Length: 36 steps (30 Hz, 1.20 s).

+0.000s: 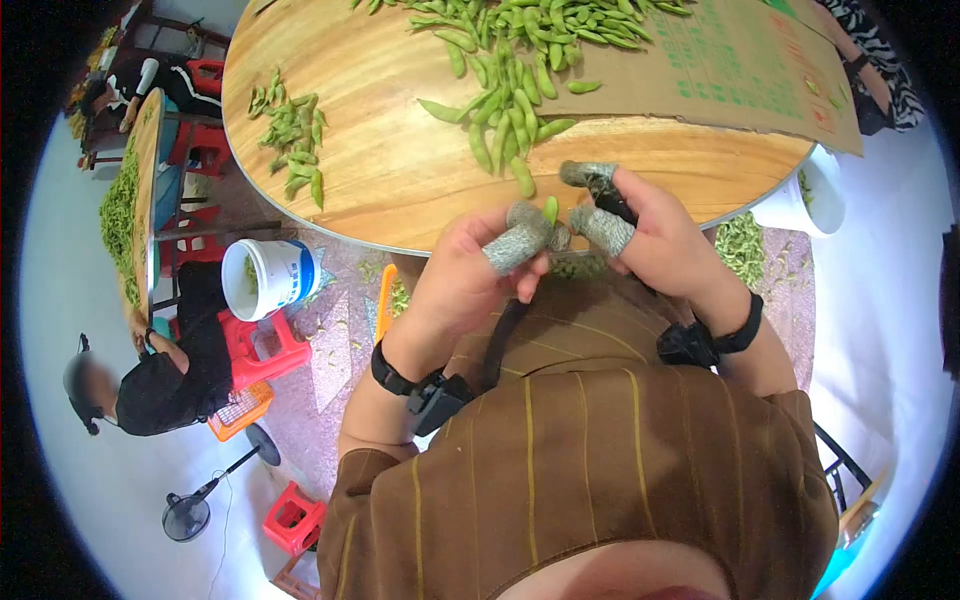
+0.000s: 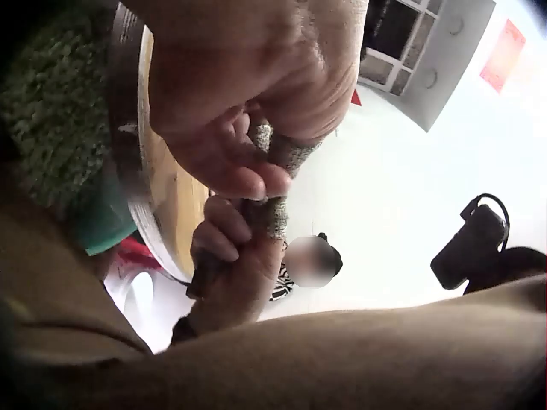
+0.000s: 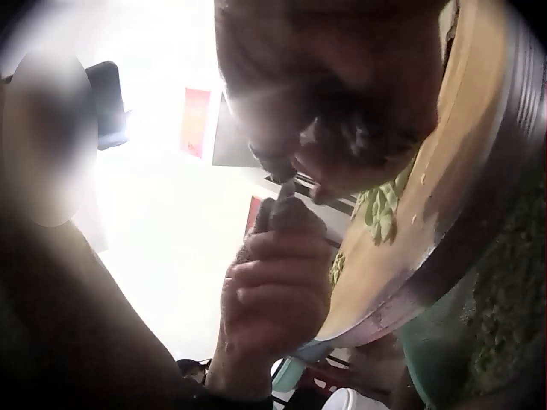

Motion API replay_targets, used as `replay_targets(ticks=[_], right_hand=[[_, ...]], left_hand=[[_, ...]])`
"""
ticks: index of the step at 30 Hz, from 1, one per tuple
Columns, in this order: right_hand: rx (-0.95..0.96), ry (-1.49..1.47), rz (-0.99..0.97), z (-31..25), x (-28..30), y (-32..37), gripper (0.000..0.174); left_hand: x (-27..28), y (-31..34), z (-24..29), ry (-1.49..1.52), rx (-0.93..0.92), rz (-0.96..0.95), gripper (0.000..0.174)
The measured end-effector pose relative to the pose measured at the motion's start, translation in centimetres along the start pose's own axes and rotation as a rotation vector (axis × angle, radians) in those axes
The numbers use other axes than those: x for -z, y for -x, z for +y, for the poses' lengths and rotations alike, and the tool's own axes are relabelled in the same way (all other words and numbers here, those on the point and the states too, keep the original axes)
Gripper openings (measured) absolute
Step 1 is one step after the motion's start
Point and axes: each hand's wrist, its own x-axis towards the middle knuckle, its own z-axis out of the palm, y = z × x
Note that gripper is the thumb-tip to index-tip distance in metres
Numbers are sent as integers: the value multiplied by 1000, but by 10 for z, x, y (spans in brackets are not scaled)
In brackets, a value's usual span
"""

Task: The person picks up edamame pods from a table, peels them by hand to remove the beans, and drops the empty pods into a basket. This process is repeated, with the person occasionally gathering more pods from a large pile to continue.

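Note:
My left hand (image 1: pixel 475 270) pinches a green soybean pod (image 1: pixel 551 209) between taped thumb and finger, close over the table's near edge. Grey tape wraps its fingertips. Facing it, my right hand (image 1: pixel 655 235) holds its taped thumb close beside the pod, with the index finger bent and apart from the thumb. Darker tape covers another of its fingers. In the left wrist view the fingertips of both hands meet, and the pod is hidden behind them. I cannot tell whether the right fingers grip part of it. Loose pods (image 1: pixel 520 120) lie just beyond the hands.
The round wooden table (image 1: pixel 370 150) bears a smaller pod pile (image 1: pixel 295 140) at left and flattened cardboard (image 1: pixel 740 70) at right. A white bucket (image 1: pixel 262 280) stands left, near red stools (image 1: pixel 262 345). Another person (image 1: pixel 165 370) sits at a second table. Green heaps (image 1: pixel 740 245) lie on the floor.

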Motion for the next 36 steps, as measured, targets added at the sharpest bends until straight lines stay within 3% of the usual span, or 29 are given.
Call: replay_targets(ticks=[2, 7, 10, 12, 14, 17, 19, 21, 23, 26, 28, 29, 30, 33, 35, 36], right_hand=[[-173, 133, -36, -1, 2, 5, 38], [-192, 159, -124, -12, -2, 10, 35], [-17, 229, -116, 3, -3, 8, 25], [-10, 204, -110, 11, -3, 6, 28], [-12, 172, -103, 13, -6, 6, 30], [-107, -30, -38, 7, -10, 5, 34], [-306, -282, -166, 6, -2, 0, 43], [-329, -374, -200, 0, 1, 1, 40], [-353, -466, -228, -3, 2, 6, 36], [-351, -412, -214, -8, 0, 7, 40], [-235, -99, -184, -9, -1, 11, 41], [-81, 30, -175, -4, 0, 11, 42], [-85, 28, -171, -2, 2, 12, 42], [-176, 25, -153, 8, 10, 10, 39], [129, 377, -35, 23, 12, 8, 35], [129, 375, -34, 27, 9, 6, 35]], left_hand=[[-2, -2, 0, -233, -102, 197, 17], [-4, -5, -3, -327, -179, 246, 16], [-5, -5, -2, -379, -212, 250, 16], [-4, -4, -4, -392, -212, 247, 16], [-3, -2, -5, -798, -325, 274, 15], [-3, 0, -6, -766, -303, 256, 13], [-3, 0, -5, -740, -288, 237, 10], [1, -3, -4, -724, -281, 222, 10], [13, -5, -6, 158, -31, -86, 18], [13, -7, -6, 311, 38, -140, 24], [14, -8, -8, 342, 62, -120, 25], [14, -9, -10, 371, 81, -94, 26], [13, -9, -12, 372, 87, -95, 26], [11, -6, -15, 243, 21, -40, 20], [8, -5, -15, -29, -16, 123, 15], [5, -4, -16, -30, -14, 124, 15]])
